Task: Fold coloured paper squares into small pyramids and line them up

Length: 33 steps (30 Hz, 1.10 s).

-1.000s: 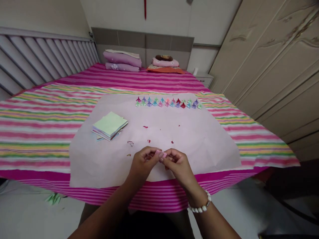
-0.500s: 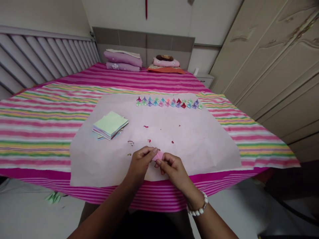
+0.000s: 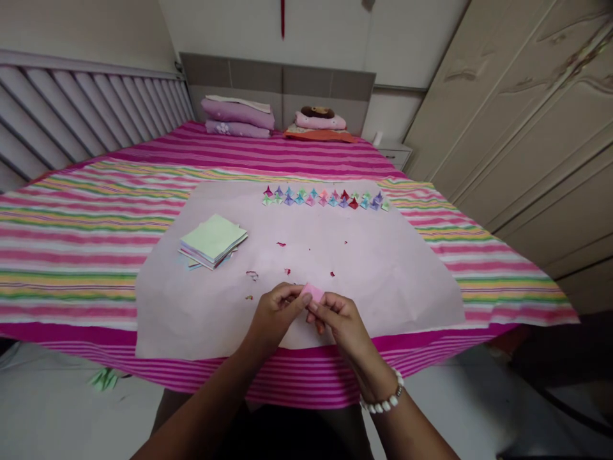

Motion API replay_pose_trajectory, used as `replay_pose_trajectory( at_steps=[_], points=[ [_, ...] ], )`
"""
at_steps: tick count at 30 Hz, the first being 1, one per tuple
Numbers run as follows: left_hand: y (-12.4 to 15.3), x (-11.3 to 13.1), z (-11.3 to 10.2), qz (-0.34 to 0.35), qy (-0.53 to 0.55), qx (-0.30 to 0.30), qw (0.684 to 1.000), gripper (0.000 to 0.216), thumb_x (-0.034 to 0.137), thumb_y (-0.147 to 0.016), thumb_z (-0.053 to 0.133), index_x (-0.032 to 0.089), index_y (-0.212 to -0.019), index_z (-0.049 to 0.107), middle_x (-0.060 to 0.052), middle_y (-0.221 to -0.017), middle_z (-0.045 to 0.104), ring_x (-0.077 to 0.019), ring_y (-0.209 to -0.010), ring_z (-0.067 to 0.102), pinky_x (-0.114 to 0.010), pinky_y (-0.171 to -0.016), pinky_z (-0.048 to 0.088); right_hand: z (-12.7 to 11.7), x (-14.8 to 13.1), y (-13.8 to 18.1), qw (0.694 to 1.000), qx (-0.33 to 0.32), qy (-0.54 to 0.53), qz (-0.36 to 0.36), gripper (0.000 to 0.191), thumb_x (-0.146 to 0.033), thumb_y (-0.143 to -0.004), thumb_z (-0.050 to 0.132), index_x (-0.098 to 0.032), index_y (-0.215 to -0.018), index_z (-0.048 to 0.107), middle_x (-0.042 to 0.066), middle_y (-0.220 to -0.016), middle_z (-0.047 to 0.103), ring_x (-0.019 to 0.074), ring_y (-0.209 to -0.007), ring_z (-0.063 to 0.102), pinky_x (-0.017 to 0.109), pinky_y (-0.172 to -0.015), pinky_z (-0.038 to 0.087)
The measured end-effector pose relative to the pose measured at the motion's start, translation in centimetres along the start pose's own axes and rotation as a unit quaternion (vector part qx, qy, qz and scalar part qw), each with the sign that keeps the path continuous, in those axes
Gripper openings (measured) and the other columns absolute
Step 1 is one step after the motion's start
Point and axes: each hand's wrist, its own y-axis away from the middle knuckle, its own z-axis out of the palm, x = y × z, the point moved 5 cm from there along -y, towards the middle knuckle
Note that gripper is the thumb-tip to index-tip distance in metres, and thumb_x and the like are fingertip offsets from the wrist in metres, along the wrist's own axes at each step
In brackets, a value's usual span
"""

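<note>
My left hand (image 3: 275, 314) and my right hand (image 3: 338, 319) meet over the near edge of a large pale pink sheet (image 3: 383, 268) spread on the bed. Both pinch a small folded pink paper piece (image 3: 313, 293) between their fingertips. A stack of pastel square papers (image 3: 213, 241) lies to the left on the sheet. A row of several small folded paper shapes (image 3: 323, 198) in mixed colours runs along the sheet's far edge. A white bead bracelet (image 3: 383, 401) is on my right wrist.
The bed has a pink striped cover (image 3: 71, 236). Small red paper scraps (image 3: 280, 244) dot the sheet. Folded pillows (image 3: 237, 117) sit at the headboard, a wardrobe (image 3: 527, 128) stands on the right, and green paper (image 3: 103, 381) lies on the floor at left.
My hands stayed together over the sheet's near edge, fingers working the pink piece; its visible end shifted slightly between the fingertips.
</note>
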Motion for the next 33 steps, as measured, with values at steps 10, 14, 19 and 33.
replay_pose_trajectory(
  at_steps=[10,14,19,33],
  points=[
    [0.1,0.8,-0.7,0.077,-0.069,-0.013,0.995,0.020,0.031,-0.079,0.065,0.017,-0.065,0.067,0.000,-0.066,0.059,-0.0122,-0.065,0.052,-0.025,-0.062,0.039,-1.0,-1.2,0.2,0.996,0.034,-0.040,-0.067,0.027,-0.029,-0.063,0.083,-0.020,-0.084,0.070,-0.005,-0.060,0.059,0.0080,-0.053,0.051,0.021,-0.053,0.043],
    [0.2,0.6,-0.1,0.049,-0.020,-0.053,0.997,0.013,0.030,-0.078,0.066,0.017,-0.079,0.067,-0.001,-0.074,0.065,-0.0138,-0.072,0.060,-0.026,-0.068,0.045,-1.6,-1.5,0.1,0.992,0.042,-0.065,-0.100,0.027,-0.026,-0.066,0.082,-0.021,-0.090,0.070,-0.002,-0.069,0.066,0.0093,-0.058,0.059,0.022,-0.057,0.047],
    [0.5,0.5,0.1,0.065,0.008,-0.024,0.998,0.020,0.025,-0.075,0.069,0.019,-0.091,0.058,0.001,-0.077,0.064,-0.0133,-0.073,0.062,-0.026,-0.068,0.048,-1.4,-1.3,0.1,0.994,0.032,-0.047,-0.094,0.018,-0.025,-0.070,0.079,-0.020,-0.084,0.070,-0.003,-0.055,0.064,0.0096,-0.052,0.060,0.021,-0.054,0.047],
    [0.4,-0.4,0.8,-0.015,0.110,-0.128,0.986,0.017,0.026,-0.077,0.069,0.017,-0.088,0.059,-0.001,-0.080,0.066,-0.0112,-0.073,0.062,-0.026,-0.071,0.049,-1.3,-1.2,0.0,0.997,0.002,-0.057,-0.058,0.020,-0.025,-0.067,0.081,-0.018,-0.077,0.066,-0.002,-0.054,0.068,0.0102,-0.048,0.062,0.020,-0.050,0.048]
  ],
)
